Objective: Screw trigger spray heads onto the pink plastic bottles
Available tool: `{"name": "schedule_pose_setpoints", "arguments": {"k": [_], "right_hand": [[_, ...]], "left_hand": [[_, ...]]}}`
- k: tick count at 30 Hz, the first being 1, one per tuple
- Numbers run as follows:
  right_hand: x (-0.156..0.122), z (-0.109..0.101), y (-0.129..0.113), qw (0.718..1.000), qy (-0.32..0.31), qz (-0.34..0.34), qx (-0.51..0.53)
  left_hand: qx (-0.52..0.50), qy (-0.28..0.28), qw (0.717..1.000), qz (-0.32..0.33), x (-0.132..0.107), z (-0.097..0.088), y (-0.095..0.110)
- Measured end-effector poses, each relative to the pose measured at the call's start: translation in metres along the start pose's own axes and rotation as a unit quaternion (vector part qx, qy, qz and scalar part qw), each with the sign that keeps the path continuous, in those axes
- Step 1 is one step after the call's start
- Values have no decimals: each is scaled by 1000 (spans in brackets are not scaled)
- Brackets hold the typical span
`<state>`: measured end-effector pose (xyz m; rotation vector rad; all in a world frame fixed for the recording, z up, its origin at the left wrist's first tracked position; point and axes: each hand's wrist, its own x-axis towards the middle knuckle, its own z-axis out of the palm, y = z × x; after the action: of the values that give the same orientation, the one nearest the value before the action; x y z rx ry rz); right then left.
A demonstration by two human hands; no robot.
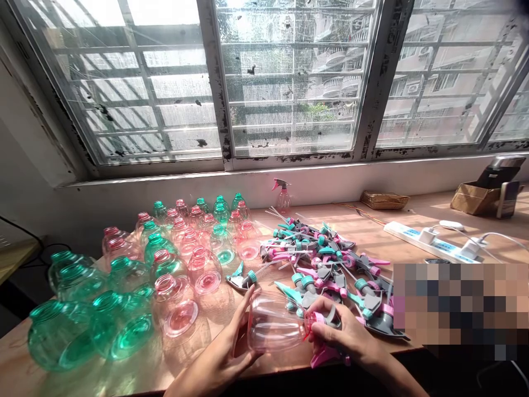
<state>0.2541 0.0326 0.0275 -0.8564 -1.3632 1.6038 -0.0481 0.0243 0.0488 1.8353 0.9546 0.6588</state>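
A clear pink spray bottle (275,325) lies on its side between my hands near the table's front edge, its neck pointing right. My left hand (235,344) is wrapped round its base end. At the neck, the fingers of my right hand (339,328) close on a pink-and-grey trigger sprayer head (319,318), which sits at the bottle's mouth; whether it is fully seated I cannot tell. Beyond my right hand lies a heap of loose sprayer heads (322,253), pink, teal and grey, with thin tubes. One teal-and-grey sprayer head (242,278) lies just past the bottle.
Rows of open green bottles (61,336) and pink bottles (179,309) stand on the left of the table. An assembled spray bottle (283,196) stands by the wall. Farther right are a power strip (430,242), a brown packet (384,200) and a cardboard box (473,199).
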Motion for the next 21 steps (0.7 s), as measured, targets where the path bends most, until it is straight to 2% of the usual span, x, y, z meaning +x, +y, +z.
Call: {"name": "schedule_pose_setpoints", "arguments": {"k": [5,13,18,21], "right_hand": [[0,0,1,1000,2,-2,-1],[1,-2,4,1000,-4,-10,0],[1,-2,4,1000,-5,-2,-6],[1,-2,5,1000,-6,2,-3]], "left_hand": [[-19,-13,1000,12,1,0,-7],[-6,-5,999,-38,-2,2,1],[42,8,999,-9,-2,1,0],[32,5,999,-6,-1,1,-3]]}}
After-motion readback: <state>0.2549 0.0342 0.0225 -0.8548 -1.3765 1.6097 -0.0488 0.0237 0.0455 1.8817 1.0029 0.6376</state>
